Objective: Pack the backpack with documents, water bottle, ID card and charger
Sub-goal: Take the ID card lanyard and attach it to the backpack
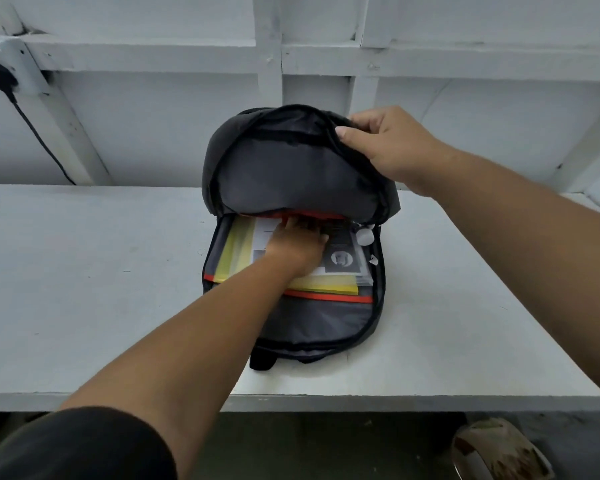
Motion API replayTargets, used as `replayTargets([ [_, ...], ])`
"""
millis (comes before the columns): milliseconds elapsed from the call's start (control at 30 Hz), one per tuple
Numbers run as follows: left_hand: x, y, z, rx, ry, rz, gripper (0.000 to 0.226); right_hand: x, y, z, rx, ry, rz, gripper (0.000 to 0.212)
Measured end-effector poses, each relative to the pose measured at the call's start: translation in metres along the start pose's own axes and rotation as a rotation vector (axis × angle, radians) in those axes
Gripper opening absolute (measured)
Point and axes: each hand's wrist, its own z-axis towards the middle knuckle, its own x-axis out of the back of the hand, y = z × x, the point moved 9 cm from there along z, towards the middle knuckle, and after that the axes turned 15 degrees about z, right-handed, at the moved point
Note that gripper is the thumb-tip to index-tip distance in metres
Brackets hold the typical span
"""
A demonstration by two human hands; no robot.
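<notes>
Documents [329, 285] under flat left hand [298, 247] inside backpack [319, 323], right hand [392, 147] gripping raised flap [291, 174] (fingers curled)

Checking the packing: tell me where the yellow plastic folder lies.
Head view, centre: the yellow plastic folder lies inside the open dark grey backpack, under white papers and the left hand.

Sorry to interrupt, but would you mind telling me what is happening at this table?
A person is packing a dark backpack lying open on the white table. The right hand grips the raised flap, holding it open, while the left hand reaches inside, resting on papers and a yellow folder in the main compartment.
</notes>
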Motion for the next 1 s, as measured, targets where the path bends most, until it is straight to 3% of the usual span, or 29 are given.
replayTargets([
  [133,0.010,0.002,-0.002,0.057,0.004,-0.114,0.045,-0.001,0.003,-0.006,0.007,-0.011,-0.006,0.023],
  [200,0.031,0.003,-0.029,0.035,0.124,-0.236,0.036,-0.002,0.004,-0.010,0.018,-0.013,-0.013,0.024],
  [300,0.096,-0.007,-0.096,-0.052,0.525,-0.408,0.024,-0.005,0.004,-0.018,0.054,-0.026,-0.061,0.024],
  [400,0.172,-0.049,-0.172,-0.003,1.033,-0.541,0.015,-0.013,0.006,-0.033,0.092,-0.066,-0.147,0.021],
  [467,0.188,-0.076,-0.191,0.094,1.134,-0.561,0.012,-0.020,0.010,-0.053,0.121,-0.092,-0.180,0.019],
  [567,0.152,-0.099,-0.177,0.187,0.938,-0.674,0.020,-0.041,0.026,-0.094,0.169,-0.159,-0.226,0.018],
  [633,0.103,-0.095,-0.170,0.195,0.734,-0.688,0.025,-0.060,0.059,-0.124,0.103,-0.260,-0.291,0.017],
  [767,-0.006,-0.051,-0.187,0.080,0.343,-0.407,0.032,-0.094,0.130,-0.179,-0.016,-0.434,-0.445,0.042],
  [867,-0.023,-0.045,-0.195,0.091,0.319,-0.434,0.037,-0.095,0.131,-0.181,-0.015,-0.392,-0.367,0.042],
  [1000,0.027,-0.069,-0.165,0.213,0.357,-0.577,0.028,-0.069,0.093,-0.134,-0.027,-0.205,-0.148,0.029],
])
